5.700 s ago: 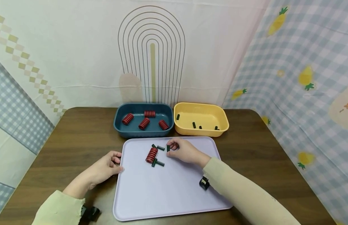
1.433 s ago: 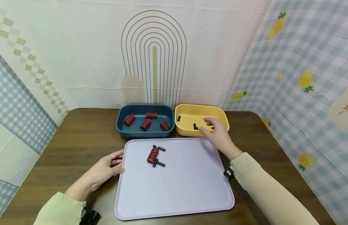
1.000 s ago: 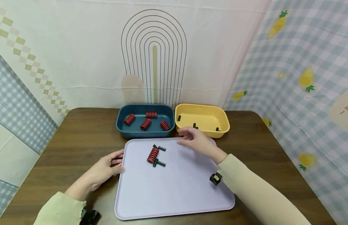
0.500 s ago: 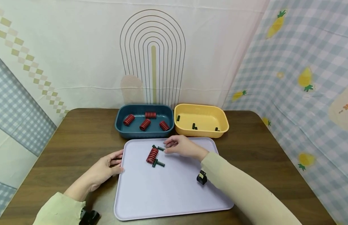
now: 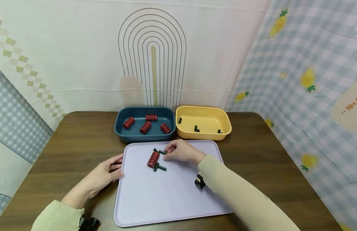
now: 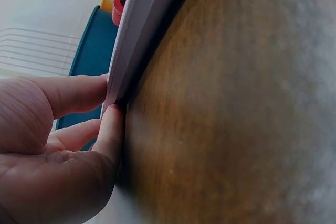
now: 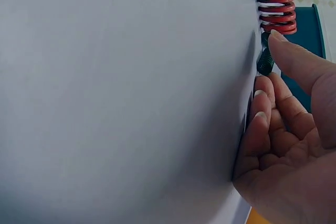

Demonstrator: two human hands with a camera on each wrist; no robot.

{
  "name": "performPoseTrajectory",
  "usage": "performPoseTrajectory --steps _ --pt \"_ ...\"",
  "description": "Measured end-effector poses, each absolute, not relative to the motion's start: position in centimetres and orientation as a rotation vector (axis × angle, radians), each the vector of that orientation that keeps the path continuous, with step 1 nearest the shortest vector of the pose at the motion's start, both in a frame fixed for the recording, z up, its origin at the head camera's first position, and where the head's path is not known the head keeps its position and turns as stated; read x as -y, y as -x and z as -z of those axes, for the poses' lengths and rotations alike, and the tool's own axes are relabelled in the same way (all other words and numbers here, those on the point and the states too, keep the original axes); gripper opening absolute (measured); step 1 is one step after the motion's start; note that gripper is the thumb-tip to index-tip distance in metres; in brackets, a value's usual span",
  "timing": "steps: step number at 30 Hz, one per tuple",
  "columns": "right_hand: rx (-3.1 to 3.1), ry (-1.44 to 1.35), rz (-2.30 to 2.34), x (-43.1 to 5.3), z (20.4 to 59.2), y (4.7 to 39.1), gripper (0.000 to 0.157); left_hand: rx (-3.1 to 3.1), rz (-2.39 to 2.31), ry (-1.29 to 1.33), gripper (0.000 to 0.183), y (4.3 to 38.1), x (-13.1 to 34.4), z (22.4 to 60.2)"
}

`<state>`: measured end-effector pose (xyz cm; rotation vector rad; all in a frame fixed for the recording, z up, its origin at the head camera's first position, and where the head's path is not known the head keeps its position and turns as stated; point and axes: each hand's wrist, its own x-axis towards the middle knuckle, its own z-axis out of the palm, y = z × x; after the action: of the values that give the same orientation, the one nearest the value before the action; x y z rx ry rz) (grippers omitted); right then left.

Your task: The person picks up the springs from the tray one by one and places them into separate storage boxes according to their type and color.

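Observation:
On the pale lilac tray (image 5: 172, 195) lies a thick red coil spring (image 5: 153, 159). Small dark green springs lie about it: one small green spring (image 5: 155, 150) at its far end, a pair, one a green spring (image 5: 162, 167), at its near end. My right hand (image 5: 182, 150) is over the tray's far part, its fingertips at another green spring (image 5: 162, 152). In the right wrist view that green spring (image 7: 265, 62) lies between thumb and fingers, which stand apart. My left hand (image 5: 101, 175) pinches the tray's left edge, as the left wrist view shows.
Behind the tray, a dark blue bin (image 5: 129, 138) holds several red springs. Beside it on the right, a yellow bin (image 5: 203, 136) holds several small green springs. The brown wooden table (image 5: 259, 154) reaches back to a patterned cloth.
My right hand set down a green spring in the yellow bin, then came back left over the tray to the green spring by the red one. The left hand stays at the tray's edge.

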<state>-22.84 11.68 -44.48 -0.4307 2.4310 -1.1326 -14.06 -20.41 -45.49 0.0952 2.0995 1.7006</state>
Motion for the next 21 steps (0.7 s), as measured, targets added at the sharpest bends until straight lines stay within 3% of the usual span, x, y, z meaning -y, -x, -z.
performPoseTrajectory --steps 21 --pt "-2.491 0.399 1.102 -11.12 44.57 22.6 0.025 -2.112 -1.694 -0.1 0.074 14.16 20.42 45.66"
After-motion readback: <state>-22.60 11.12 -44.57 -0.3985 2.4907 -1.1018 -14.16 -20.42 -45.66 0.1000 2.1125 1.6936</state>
